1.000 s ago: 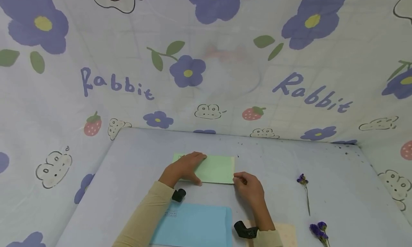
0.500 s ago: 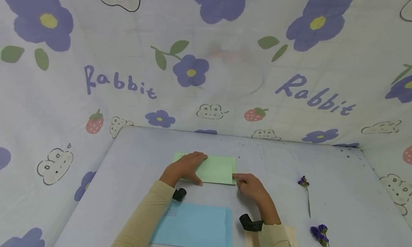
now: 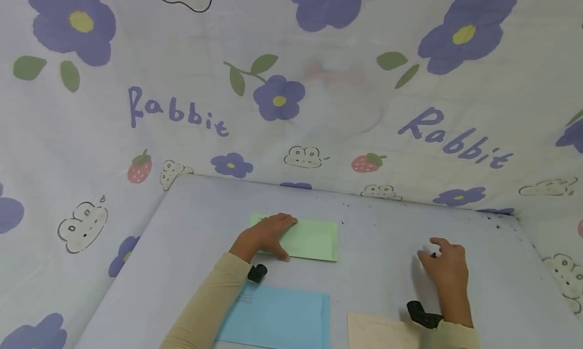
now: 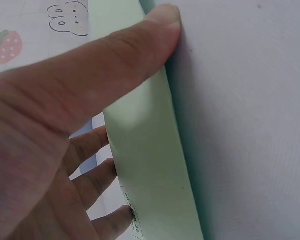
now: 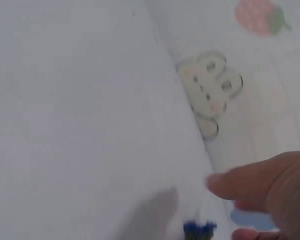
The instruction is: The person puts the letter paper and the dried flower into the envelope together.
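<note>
A pale green envelope (image 3: 314, 240) lies on the table, its narrow flap strip at the right end. My left hand (image 3: 265, 237) rests across its left part, thumb over the near edge and fingertips at the far edge; the left wrist view shows the thumb (image 4: 115, 65) lying over the green paper. Off to the right, my right hand (image 3: 448, 268) hovers at a dried purple flower (image 5: 199, 231), with thumb and index finger held apart. Most of the flower is hidden behind the hand in the head view; only a dark bit of bloom shows between the fingers.
A light blue envelope (image 3: 278, 313) lies in front of the green one, partly under the left sleeve. Nearer the right arm is a beige envelope (image 3: 371, 331). Small dark specks dot the back right of the table. A flower-printed cloth (image 3: 328, 121) walls in the back and sides.
My right hand has left the flap end of the green envelope and moved right to the dried flower. My left hand stays on the envelope. The head view has shifted slightly.
</note>
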`<state>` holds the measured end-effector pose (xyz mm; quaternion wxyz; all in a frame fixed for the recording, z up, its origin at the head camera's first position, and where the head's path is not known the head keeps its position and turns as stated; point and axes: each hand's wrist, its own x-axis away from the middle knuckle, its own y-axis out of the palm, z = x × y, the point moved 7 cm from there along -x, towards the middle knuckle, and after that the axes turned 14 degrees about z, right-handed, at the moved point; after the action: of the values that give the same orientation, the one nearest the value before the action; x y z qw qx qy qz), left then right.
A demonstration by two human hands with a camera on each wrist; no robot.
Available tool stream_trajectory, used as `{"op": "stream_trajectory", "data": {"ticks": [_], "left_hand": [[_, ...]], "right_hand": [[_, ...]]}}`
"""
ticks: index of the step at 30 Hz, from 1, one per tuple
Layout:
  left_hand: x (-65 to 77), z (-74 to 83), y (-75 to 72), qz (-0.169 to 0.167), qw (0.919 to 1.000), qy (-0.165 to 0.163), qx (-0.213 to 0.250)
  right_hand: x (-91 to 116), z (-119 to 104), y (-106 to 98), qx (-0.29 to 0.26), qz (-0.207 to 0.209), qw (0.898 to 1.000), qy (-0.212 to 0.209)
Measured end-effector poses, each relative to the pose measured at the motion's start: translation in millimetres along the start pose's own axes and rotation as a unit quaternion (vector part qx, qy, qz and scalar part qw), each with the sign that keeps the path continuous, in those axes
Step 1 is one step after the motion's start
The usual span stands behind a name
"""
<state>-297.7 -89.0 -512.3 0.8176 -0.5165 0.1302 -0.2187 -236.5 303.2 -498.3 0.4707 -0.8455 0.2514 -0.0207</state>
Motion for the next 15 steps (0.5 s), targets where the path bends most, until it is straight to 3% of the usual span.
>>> {"op": "stream_trajectory", "data": {"ticks": [2,5,10,15], "left_hand": [[0.5,0.6,-0.9,0.0,1.0,-0.001,0.003],[1.1,0.4,-1.2,-0.001,1.0,-0.002,-0.001],[0.7,0.0,-0.5,-0.002,1.0,-0.007,-0.003],[0.0,2.2,-0.3,-0.005,1.0,-0.006,-0.001]], "right_hand": [[-3,17,1,0.025,-0.033,0.999,0.02],[-7,29,6,0.029,-0.063,0.998,0.012],[-12,32,4,0.014,-0.04,0.999,0.008],[-13,24,-6,-0.009,-0.031,0.999,0.033]]}}
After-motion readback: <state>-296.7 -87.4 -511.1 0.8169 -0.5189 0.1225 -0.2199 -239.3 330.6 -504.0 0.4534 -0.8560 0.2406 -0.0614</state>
